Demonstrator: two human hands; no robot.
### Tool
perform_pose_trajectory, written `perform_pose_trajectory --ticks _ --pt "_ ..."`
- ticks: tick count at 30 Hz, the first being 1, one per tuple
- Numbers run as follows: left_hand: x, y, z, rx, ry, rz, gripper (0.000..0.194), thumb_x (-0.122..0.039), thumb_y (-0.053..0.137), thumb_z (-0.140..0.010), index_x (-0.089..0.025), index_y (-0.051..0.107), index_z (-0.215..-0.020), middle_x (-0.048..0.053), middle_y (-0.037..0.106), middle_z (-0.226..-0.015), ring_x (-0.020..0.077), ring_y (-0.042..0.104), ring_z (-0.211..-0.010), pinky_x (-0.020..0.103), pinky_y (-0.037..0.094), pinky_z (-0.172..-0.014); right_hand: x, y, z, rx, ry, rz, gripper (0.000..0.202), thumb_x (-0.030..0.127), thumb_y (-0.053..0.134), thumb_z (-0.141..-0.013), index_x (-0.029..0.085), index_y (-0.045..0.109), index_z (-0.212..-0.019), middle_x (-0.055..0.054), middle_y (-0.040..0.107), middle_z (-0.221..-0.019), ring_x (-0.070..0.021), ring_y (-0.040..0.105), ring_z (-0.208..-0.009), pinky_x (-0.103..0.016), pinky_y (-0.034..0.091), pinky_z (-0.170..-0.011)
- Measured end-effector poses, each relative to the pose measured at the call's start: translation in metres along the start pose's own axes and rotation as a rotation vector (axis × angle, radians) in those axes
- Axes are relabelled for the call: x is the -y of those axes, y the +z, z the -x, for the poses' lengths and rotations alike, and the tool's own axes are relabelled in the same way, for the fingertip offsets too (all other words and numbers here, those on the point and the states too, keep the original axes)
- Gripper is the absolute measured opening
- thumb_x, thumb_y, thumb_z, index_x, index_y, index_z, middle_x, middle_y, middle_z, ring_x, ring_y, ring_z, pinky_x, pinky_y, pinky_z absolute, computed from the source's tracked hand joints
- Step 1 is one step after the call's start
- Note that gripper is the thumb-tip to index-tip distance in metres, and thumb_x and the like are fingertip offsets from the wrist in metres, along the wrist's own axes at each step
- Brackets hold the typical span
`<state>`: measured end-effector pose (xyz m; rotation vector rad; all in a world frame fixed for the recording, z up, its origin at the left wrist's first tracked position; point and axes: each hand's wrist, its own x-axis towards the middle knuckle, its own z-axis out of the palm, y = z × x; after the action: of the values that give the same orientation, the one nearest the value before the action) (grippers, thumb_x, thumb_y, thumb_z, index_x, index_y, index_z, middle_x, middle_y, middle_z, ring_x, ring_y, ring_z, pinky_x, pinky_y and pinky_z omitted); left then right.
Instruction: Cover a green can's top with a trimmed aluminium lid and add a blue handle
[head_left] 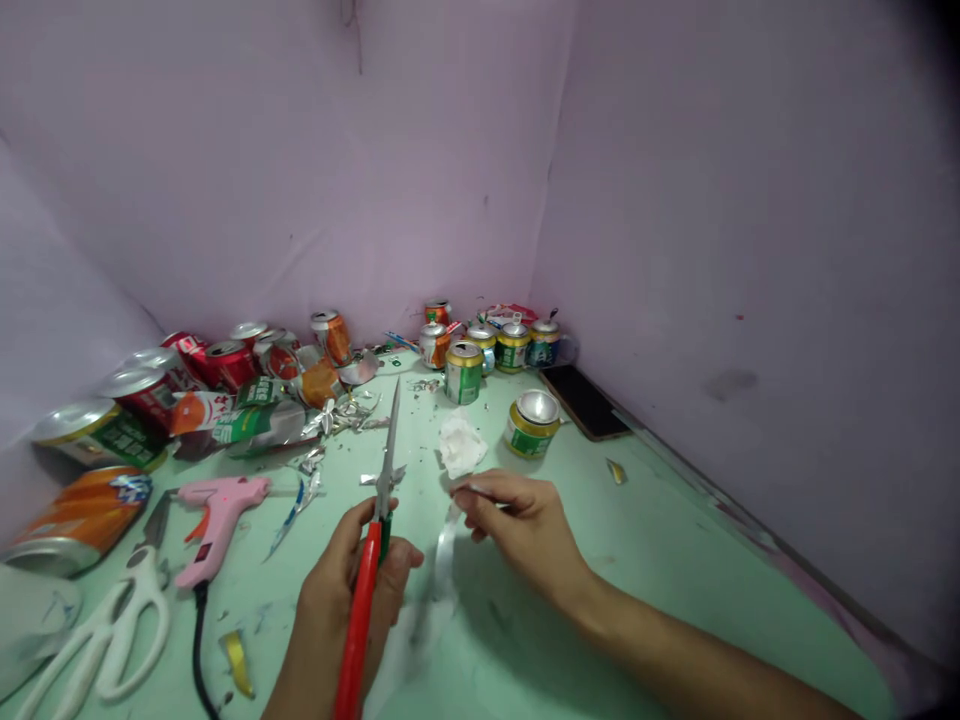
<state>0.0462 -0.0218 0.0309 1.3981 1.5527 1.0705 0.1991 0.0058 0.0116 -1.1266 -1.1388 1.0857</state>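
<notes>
My left hand (322, 600) is closed around red-handled scissors (364, 605), whose narrow blades point up and away from me. A bit of green shows behind the pivot; I cannot tell what it is. My right hand (529, 520) is closed in a pinch on a thin silvery metal strip (445, 555), which hangs down from the fingertips toward the table. Just beyond the right fingertips lies a crumpled white tissue (460, 443). A short cut-down green can (531, 428) stands upright behind the right hand, apart from it.
At left lie a pink glue gun (225, 515), white scissors (124, 630) and an orange can (82, 515). Several cans and scraps line the back left; small can pieces, including a green can (463, 375), stand at the back. A phone (586, 400) lies by the right wall.
</notes>
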Motion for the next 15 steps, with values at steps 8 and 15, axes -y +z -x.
perform_pose_trajectory --ticks 8,15 --pt "0.0037 0.0049 0.0001 -0.039 0.009 0.069 0.036 -0.030 0.067 -0.058 -0.021 0.059 -0.091 -0.004 0.064 -0.056 0.0134 0.058 -0.048 0.020 0.046 -0.045 0.0026 0.0072 0.0071 0.144 0.280 -0.136 0.028 0.041 0.069 -0.065 0.013 0.069 -0.065 -0.002 0.057 -0.059 -0.0130 0.054 -0.055 -0.018 0.041 -0.034" --pt "0.0052 0.0087 0.0024 -0.035 -0.018 0.098 0.039 -0.031 0.068 -0.059 -0.019 0.057 -0.094 -0.004 0.062 -0.055 0.0113 0.054 -0.042 0.019 0.043 -0.040 0.0055 0.0043 0.0041 0.207 0.545 -0.424 0.033 0.040 0.075 -0.061 0.012 0.060 -0.067 0.002 0.052 -0.063 -0.0061 0.045 -0.050 -0.014 0.044 -0.033"
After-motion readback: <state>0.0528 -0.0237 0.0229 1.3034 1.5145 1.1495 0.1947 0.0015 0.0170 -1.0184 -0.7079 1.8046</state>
